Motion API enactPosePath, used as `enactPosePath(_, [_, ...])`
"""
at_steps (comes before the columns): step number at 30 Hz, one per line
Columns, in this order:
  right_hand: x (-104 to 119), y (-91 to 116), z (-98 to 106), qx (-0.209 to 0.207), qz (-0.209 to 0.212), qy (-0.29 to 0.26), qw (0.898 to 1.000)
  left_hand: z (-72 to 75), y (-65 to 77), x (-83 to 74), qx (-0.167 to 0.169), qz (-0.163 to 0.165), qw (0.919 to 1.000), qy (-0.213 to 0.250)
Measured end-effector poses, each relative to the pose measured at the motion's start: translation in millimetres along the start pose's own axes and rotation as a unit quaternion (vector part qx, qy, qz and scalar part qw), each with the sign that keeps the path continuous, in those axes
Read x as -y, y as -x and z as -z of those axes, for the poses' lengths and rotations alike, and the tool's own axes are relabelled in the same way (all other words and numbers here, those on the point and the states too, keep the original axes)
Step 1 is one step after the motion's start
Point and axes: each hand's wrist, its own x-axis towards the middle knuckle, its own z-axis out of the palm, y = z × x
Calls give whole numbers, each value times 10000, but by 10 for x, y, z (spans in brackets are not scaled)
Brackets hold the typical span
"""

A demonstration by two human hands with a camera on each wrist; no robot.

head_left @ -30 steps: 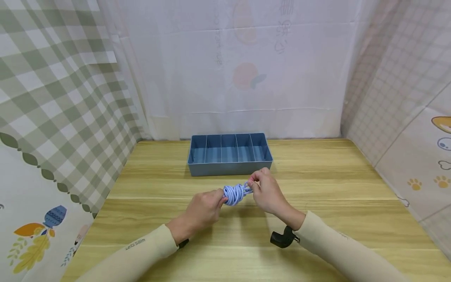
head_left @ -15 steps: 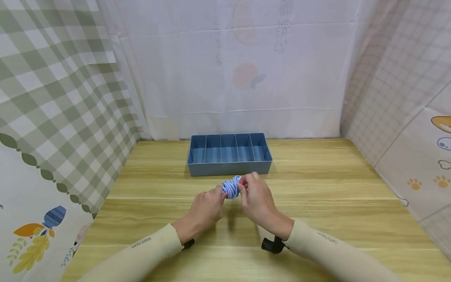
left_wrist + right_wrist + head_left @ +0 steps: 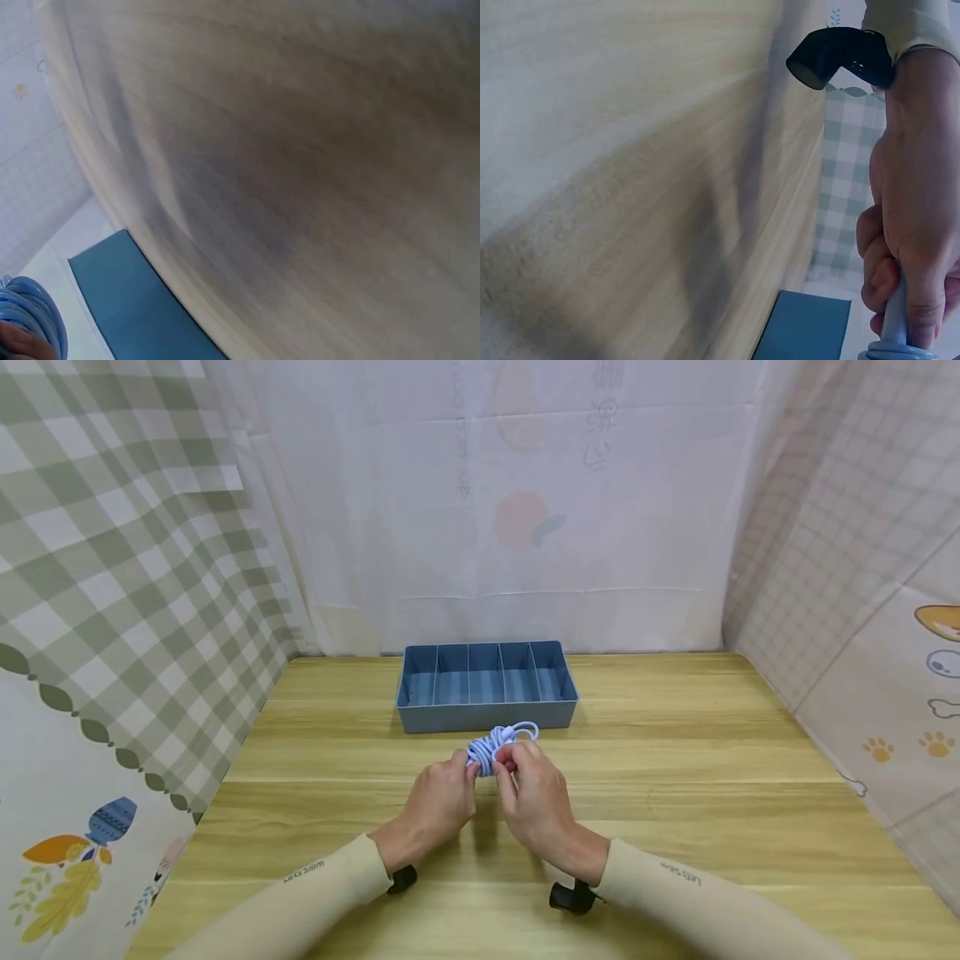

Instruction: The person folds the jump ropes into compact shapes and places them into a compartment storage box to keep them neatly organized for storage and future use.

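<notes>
A pale blue cable [image 3: 486, 752] is wound into a tight bundle and held up over the table, just in front of the blue tray. My left hand [image 3: 441, 793] grips its left end. In the right wrist view the left hand [image 3: 919, 195] has thumb and fingers curled round a straight pale piece below the coils. My right hand [image 3: 536, 793] pinches the bundle from the right, thumb against forefinger. A loose loop sticks out beyond its fingers. In the left wrist view, the coils [image 3: 41, 307] show at the lower left corner with a fingertip against them.
A blue tray [image 3: 487, 718] with several upright dividers stands behind the hands on the wooden table [image 3: 675, 760]. White cloth [image 3: 375, 527] hangs at the back, with a checked curtain [image 3: 150, 527] at left and patterned cloth at right. A black wrist camera [image 3: 573, 897] hangs below the right sleeve.
The right hand has moved left and slightly down, closer to the left hand. A loop of cable now stands out at the upper right of the bundle.
</notes>
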Motion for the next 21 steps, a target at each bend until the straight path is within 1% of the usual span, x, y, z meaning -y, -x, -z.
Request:
enactPosePath(3, [5, 17, -10, -71, 39, -46, 10000, 0, -3, -4, -46, 56, 9997, 217])
enactPosePath(7, [4, 36, -33, -212, 207, -103, 9995, -12, -3, -4, -83, 151, 9986, 502])
enactPosePath(14, [13, 47, -57, -423, 394, -346, 9977, -23, -22, -12, -325, 159, 9965, 751])
enactPosePath(21, [19, 85, -96, -551, 572, -387, 9961, -47, -24, -12, -251, 334, 9939, 1019])
